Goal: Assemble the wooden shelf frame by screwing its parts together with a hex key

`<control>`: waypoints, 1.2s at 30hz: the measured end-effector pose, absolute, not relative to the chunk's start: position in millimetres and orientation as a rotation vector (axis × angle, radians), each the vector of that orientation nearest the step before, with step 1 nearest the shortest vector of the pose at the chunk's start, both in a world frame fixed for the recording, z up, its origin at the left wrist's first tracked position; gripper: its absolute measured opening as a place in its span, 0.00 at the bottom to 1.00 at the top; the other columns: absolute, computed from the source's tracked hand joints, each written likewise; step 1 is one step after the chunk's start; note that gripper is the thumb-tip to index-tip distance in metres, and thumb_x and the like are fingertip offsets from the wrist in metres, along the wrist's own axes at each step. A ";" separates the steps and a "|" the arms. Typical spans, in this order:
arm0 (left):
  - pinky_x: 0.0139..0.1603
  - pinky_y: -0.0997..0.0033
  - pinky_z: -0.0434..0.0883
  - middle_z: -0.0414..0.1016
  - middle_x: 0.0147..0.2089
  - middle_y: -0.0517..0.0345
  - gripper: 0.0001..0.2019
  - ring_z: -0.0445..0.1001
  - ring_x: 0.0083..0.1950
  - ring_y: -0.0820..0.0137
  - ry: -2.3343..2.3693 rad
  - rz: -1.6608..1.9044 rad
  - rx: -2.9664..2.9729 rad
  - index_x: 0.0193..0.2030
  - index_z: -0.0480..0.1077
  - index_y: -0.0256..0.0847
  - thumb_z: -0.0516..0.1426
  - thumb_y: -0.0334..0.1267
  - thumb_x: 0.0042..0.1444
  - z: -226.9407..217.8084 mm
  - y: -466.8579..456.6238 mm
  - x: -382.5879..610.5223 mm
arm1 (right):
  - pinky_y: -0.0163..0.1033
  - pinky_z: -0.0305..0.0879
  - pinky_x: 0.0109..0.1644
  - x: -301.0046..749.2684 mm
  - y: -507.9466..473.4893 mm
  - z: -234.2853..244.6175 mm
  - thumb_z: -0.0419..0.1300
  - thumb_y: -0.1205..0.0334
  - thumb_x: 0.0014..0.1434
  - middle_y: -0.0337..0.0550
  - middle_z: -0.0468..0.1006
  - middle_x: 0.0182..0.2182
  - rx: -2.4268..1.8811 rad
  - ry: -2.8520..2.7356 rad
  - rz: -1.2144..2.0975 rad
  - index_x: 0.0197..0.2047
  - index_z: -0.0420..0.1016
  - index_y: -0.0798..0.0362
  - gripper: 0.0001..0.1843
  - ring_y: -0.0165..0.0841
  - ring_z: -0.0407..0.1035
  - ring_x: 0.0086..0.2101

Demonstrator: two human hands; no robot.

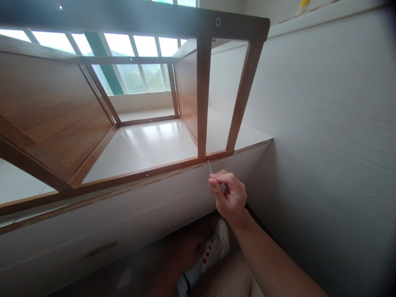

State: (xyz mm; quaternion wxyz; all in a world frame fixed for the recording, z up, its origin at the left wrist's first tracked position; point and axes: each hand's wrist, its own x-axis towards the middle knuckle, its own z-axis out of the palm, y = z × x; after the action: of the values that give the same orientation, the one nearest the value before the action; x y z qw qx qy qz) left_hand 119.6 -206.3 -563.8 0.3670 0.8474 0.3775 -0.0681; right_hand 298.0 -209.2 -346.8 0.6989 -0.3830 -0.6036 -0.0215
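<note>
My right hand (229,194) pinches a thin metal hex key (210,166) between thumb and fingers. Its tip meets the bolt hole in the bottom rail (173,167) of a brown wooden frame (202,95), just below an upright bar. Down in the shade, my left hand (192,248) rests beside a white shoe (215,245) with red laces. Its fingers look curled, and whatever they may hold is hidden.
The frame, with wood side panels (52,111), stands on a white surface (139,142) above a drawer front with a handle (101,249). A pale panel (324,115) rises close on the right. A barred window (139,78) lies behind.
</note>
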 end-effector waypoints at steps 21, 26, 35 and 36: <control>0.34 0.66 0.55 0.78 0.39 0.52 0.09 0.73 0.39 0.63 0.975 -0.148 2.186 0.37 0.74 0.40 0.54 0.38 0.65 -570.2 -206.4 118.1 | 0.35 0.59 0.25 299.0 -210.5 -342.2 0.73 0.70 0.53 0.33 0.72 0.27 -0.801 -1.039 0.322 0.34 0.77 0.50 0.10 0.26 0.64 0.22; 0.34 0.66 0.55 0.78 0.38 0.52 0.10 0.73 0.39 0.63 0.973 -0.142 2.175 0.37 0.74 0.40 0.53 0.39 0.65 -568.9 -206.9 118.2 | 0.36 0.59 0.29 302.0 -212.8 -344.0 0.71 0.67 0.57 0.34 0.71 0.27 -0.893 -1.093 0.290 0.33 0.73 0.50 0.10 0.26 0.63 0.24; 0.34 0.66 0.54 0.78 0.38 0.52 0.09 0.73 0.38 0.63 0.971 -0.140 2.163 0.37 0.75 0.40 0.54 0.38 0.65 -569.1 -206.6 117.5 | 0.36 0.57 0.30 302.4 -217.4 -331.9 0.65 0.65 0.63 0.33 0.66 0.23 -0.964 -1.295 0.136 0.30 0.68 0.51 0.12 0.26 0.59 0.24; 0.34 0.66 0.55 0.78 0.37 0.52 0.09 0.72 0.38 0.64 0.969 -0.139 2.162 0.37 0.75 0.40 0.54 0.39 0.65 -569.2 -206.5 117.6 | 0.36 0.56 0.30 302.4 -217.8 -331.4 0.65 0.65 0.63 0.33 0.66 0.23 -0.973 -1.303 0.126 0.29 0.68 0.51 0.12 0.26 0.59 0.24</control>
State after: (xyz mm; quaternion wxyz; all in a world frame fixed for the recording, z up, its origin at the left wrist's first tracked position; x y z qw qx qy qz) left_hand 117.6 -206.5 -569.2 0.3745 0.8446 0.3786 -0.0543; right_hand 302.4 -217.8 -331.4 0.6854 -0.4342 -0.5818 0.0563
